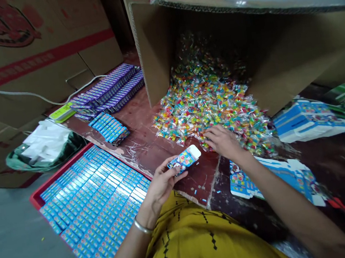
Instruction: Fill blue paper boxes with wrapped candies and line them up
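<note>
My left hand (pixel 165 177) is closed round a small blue printed candy box (pixel 183 160), tilted up to the right with its white end flap standing open. At the near edge of a heap of clear candy packets (pixel 206 100), my right hand (pixel 223 142) reaches in with fingers bent. Its fingertips touch the packets; whether they pinch one is hidden. The packets hold small multicoloured candies and spill out of a large cardboard box (pixel 288 59) lying on its side. Under my right forearm lies a fanned stack of flat blue cartons (pixel 276 175).
A red tray (pixel 36 200) of blue boxes stands at the left. Blue boxes (pixel 109 127) and purple boxes (pixel 109 88) sit in rows on the dark red table (pixel 147 127). A green basket (pixel 15 160) with white paper and more flat cartons (pixel 310 118) flank the work area.
</note>
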The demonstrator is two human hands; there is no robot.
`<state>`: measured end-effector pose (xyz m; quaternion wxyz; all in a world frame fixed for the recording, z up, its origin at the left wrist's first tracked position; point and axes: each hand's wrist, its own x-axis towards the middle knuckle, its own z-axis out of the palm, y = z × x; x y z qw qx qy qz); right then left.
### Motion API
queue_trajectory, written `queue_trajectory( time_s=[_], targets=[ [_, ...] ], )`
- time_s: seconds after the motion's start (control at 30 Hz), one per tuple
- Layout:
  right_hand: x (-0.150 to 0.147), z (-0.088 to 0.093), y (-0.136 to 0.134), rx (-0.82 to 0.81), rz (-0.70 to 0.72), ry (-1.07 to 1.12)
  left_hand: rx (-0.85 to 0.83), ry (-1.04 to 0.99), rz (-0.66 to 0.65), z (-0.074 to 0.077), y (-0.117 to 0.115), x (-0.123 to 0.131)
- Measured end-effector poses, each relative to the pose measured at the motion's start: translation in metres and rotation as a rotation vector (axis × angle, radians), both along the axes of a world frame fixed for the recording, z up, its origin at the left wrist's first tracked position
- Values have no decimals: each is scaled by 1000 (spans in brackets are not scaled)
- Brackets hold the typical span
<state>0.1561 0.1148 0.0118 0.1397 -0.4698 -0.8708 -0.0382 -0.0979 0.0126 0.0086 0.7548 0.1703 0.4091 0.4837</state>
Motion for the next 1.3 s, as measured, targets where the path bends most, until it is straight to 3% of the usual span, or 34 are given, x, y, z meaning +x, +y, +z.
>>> queue_trajectory(
  time_s=[0.17,0.33,0.43,0.5,0.73,0.9,1.03,1.2,1.3],
  targets=[
    [0,7,0,1,-17,250,35,78,-19,-4,-2,8],
    [-24,54,-28,52,-167,715,316,334,-75,-5,-5,15],
    [-45,79,-44,16,-98,738,417,467,-110,-2,-6,19],
    [-54,85,-48,-8,-34,678,447,524,-134,2,-8,20],
    [-65,70,-46,-107,99,484,514,541,-65,10,-12,23],
    [-66,55,-62,-340,56,801,519,434,93,18,-16,26],
    [-66,36,-76,-596,-40,1082,560,384,42,23,-18,27],
    [-71,25,-84,-546,-30,1051,557,362,-104,17,-17,22],
    [-75,25,-86,-444,-26,1053,569,377,-112,15,-15,20]
  ],
)
